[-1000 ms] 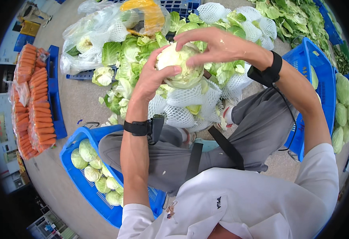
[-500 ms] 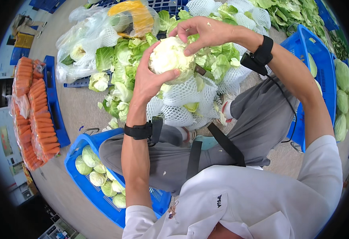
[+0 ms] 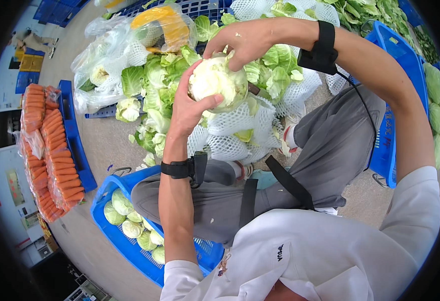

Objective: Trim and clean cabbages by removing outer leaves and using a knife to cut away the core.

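A peeled, pale cabbage [image 3: 221, 86] is held up in front of me over a heap of leaves. My left hand [image 3: 189, 103] wraps its left side, the thumb lying across the front. From above, my right hand [image 3: 247, 42] curls over the top, thumb and fingertips against the cabbage; the far fingertips are partly hidden. Beneath lie white foam net sleeves [image 3: 230, 125] and loose green leaves [image 3: 155, 83]. Beside the cabbage, a dark brown piece like a handle [image 3: 253, 89] shows, mostly covered.
At my lower left, a blue crate [image 3: 104, 220] holds several cabbages [image 3: 132, 229]. Another blue crate [image 3: 388, 145] stands at my right. Bagged carrots [image 3: 62, 165] lie far left, near clear plastic bags [image 3: 109, 60]. More leaves [image 3: 358, 17] are piled at upper right.
My right hand has come down and left onto the cabbage's top, its fingers now curled closer. The left hand keeps its hold. The whole view has shifted slightly.
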Demonstrator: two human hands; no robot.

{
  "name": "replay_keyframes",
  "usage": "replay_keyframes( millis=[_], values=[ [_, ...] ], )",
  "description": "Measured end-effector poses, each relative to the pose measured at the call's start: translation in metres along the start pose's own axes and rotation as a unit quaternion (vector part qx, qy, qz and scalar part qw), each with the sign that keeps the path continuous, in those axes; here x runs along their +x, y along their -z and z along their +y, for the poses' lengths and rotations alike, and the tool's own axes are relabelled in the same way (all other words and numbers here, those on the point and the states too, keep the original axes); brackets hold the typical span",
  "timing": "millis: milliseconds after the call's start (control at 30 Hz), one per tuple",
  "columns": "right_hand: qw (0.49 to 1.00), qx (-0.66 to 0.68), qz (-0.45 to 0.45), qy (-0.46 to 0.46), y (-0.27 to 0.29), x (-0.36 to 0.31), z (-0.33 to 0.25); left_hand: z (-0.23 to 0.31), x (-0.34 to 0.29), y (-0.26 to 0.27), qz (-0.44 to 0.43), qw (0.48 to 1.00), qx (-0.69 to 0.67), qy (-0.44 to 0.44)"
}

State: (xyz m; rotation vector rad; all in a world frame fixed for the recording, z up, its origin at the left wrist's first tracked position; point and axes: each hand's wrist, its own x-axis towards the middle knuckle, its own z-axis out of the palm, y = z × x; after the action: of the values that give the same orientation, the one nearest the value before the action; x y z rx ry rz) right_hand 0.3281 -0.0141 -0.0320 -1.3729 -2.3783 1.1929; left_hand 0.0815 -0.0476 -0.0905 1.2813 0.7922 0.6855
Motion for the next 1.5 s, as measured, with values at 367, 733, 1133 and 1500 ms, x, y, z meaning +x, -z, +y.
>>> replay_keyframes(
  millis=[367, 733, 1133, 1500],
  values=[
    [1.0, 0.005, -0.031, -0.001, 0.002, -0.006, 0.001, 0.004, 0.0, 0.001, -0.031, 0.999, 0.03, -0.011],
    [0.969, 0.107, 0.182, 0.127, -0.012, -0.038, 0.002, -0.002, -0.002, 0.009, -0.041, 0.95, -0.306, 0.037],
    [0.977, 0.153, 0.116, 0.088, -0.004, -0.039, -0.027, 0.002, -0.007, 0.011, -0.018, 0.962, -0.271, 0.001],
    [0.975, -0.013, 0.206, 0.081, -0.014, -0.039, -0.033, -0.002, 0.0, 0.012, 0.022, 0.985, -0.174, 0.004]
  ],
)
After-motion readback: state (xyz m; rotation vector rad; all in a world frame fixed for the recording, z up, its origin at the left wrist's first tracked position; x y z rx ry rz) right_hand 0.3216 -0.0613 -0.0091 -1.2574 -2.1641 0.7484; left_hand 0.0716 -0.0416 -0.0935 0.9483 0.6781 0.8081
